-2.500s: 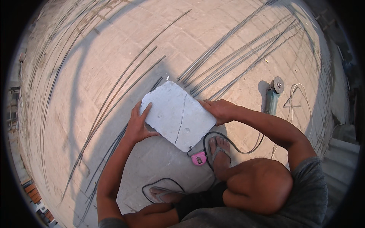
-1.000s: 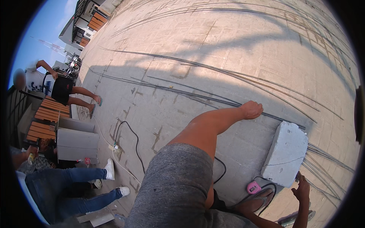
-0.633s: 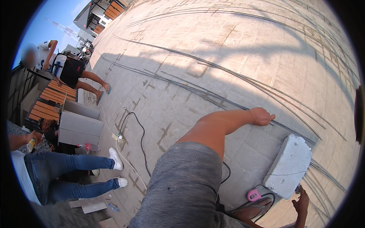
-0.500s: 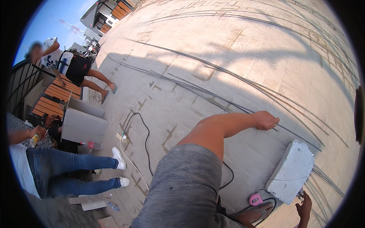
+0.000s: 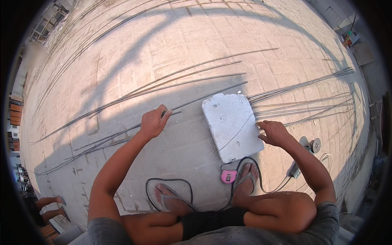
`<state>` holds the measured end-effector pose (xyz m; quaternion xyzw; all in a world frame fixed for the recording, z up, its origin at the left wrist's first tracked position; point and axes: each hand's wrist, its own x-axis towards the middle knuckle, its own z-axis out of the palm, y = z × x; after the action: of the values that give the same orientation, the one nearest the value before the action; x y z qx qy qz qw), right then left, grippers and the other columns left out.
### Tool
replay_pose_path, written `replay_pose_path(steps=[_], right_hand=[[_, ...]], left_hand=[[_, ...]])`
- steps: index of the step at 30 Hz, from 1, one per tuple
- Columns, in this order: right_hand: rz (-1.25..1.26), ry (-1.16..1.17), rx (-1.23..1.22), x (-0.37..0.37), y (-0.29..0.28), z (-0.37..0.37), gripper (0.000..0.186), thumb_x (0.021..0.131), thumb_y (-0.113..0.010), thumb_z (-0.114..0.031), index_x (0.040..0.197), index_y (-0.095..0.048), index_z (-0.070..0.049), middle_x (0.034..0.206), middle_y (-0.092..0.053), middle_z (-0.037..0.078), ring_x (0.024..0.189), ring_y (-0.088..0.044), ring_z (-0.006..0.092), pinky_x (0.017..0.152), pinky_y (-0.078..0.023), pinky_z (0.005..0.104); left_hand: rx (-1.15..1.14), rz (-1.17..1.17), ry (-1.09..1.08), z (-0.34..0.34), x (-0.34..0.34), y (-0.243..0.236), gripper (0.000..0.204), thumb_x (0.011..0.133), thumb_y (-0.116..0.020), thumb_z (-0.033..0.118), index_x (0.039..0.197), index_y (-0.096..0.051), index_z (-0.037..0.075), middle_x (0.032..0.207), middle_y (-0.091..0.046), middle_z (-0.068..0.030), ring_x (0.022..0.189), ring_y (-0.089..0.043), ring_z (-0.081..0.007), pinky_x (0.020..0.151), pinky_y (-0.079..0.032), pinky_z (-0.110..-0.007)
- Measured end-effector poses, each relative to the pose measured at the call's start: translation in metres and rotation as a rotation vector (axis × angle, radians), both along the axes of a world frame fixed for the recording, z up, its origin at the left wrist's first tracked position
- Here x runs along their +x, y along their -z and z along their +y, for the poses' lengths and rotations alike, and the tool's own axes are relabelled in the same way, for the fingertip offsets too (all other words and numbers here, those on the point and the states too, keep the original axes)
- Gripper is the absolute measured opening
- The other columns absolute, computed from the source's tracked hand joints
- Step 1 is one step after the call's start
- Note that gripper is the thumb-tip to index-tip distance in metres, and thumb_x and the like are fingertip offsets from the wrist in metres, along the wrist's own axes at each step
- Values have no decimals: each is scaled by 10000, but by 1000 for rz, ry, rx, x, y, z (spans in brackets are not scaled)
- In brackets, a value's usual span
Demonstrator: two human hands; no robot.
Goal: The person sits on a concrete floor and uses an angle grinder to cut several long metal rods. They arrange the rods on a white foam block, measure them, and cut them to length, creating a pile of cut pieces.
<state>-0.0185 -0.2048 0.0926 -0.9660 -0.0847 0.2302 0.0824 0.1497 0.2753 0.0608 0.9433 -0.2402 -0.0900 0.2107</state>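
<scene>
My left hand [image 5: 154, 121] is closed around a thin steel rod [image 5: 204, 98], which lies low over the paving and points toward a pale concrete block [image 5: 230, 126]. A crack runs across the block's top. At the block's right edge is my right hand [image 5: 276, 133], its thumb and fingers apart, with nothing clearly held. More steel rods [image 5: 302, 108] lie beyond and to the right of the block. Near my right foot, a pink tape measure [image 5: 228, 176] rests by the block's near end.
Right of my right forearm lies what looks like an angle grinder [image 5: 295, 168] with a round disc [image 5: 315, 145]. A black cord [image 5: 191, 190] loops around my sandalled feet. Long rods [image 5: 81, 114] stretch across the paving to the left. Another person's legs [image 5: 51, 208] show at lower left.
My view has swung right and down from the people at left to the block and my feet. The left hand still grips a rod; the right hand shows more fully beside the block.
</scene>
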Motion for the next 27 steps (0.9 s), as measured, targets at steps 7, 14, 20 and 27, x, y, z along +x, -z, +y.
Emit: replay_pose_path(steps=[7, 14, 20, 27], right_hand=[[-20, 28, -23, -23, 3, 3, 433, 861, -783, -313, 1185, -654, -55, 1072, -736, 154, 1023, -727, 350, 859, -586, 486], [-9, 30, 25, -18, 8, 6, 410, 845, -801, -297, 1117, -643, -33, 1044, -729, 161, 1035, -722, 360, 865, -584, 490], [-43, 36, 62, -20, 14, 1, 408, 824, -807, -270, 1110, -652, -23, 1026, -726, 179, 1021, -724, 375, 872, -585, 490], [-3, 55, 75, -20, 11, 0, 403, 846, -786, -255, 1131, -648, -6, 970, -726, 206, 985, -729, 392, 856, -586, 501]], left_hand=[[6, 43, 92, 2, 0, 8, 387, 1104, -521, 415, 1009, -605, 50, 747, -648, -235, 743, -649, -460, 688, -479, -550], [-95, 179, 148, 7, 2, 6, 378, 1113, -526, 352, 984, -601, 4, 729, -596, -269, 694, -611, -456, 660, -447, -529], [-220, 189, 138, 5, 1, 4, 351, 1106, -570, 287, 963, -655, -23, 662, -515, -198, 580, -491, -265, 607, -416, -400], [-215, 155, 133, 5, 1, 13, 327, 1099, -586, 250, 950, -632, -38, 671, -489, -182, 611, -456, -213, 621, -416, -380]])
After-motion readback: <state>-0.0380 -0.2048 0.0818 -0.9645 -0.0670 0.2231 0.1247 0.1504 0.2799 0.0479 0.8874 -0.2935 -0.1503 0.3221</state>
